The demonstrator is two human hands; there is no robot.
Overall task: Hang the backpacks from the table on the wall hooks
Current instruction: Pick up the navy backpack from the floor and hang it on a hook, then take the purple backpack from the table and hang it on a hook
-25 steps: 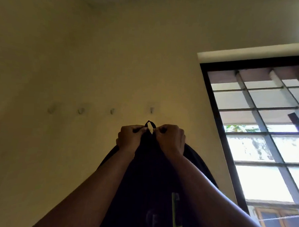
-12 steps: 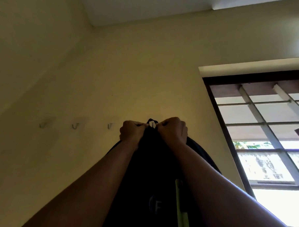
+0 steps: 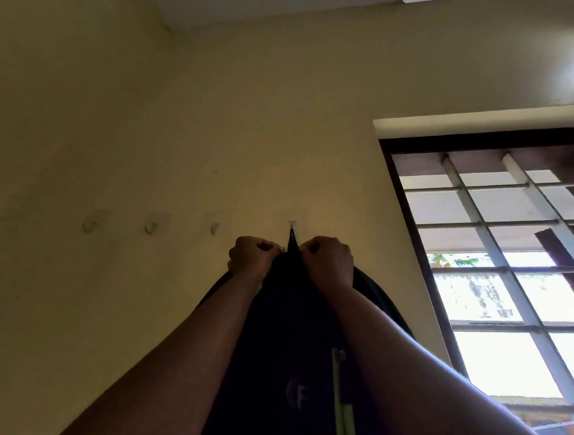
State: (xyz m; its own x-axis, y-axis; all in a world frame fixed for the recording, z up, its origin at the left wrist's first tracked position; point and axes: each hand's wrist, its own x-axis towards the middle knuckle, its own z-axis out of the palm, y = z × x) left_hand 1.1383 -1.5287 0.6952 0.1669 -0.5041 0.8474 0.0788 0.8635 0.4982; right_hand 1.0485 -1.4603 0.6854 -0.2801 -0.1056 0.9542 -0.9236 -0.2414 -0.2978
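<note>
A black backpack [image 3: 293, 332] with a green strip down its front hangs against the yellow wall between my raised arms. Its thin top loop [image 3: 292, 240] runs up to the rightmost wall hook [image 3: 292, 224] and looks caught on it. My left hand [image 3: 252, 258] grips the top of the backpack just left of the loop. On the other side of the loop my right hand [image 3: 328, 260] is closed on the top too. Three bare hooks sit in a row to the left: one [image 3: 214, 228], another [image 3: 151, 228] and the farthest [image 3: 89, 227].
A dark-framed barred window [image 3: 494, 259] fills the right side, close to the backpack's right edge. The wall corner and white ceiling [image 3: 255, 2] are above left. The table and any other backpacks are out of view.
Both hands lifted the backpack up the wall; the loop that stood below the hook now reaches up to it. My view tilted up.
</note>
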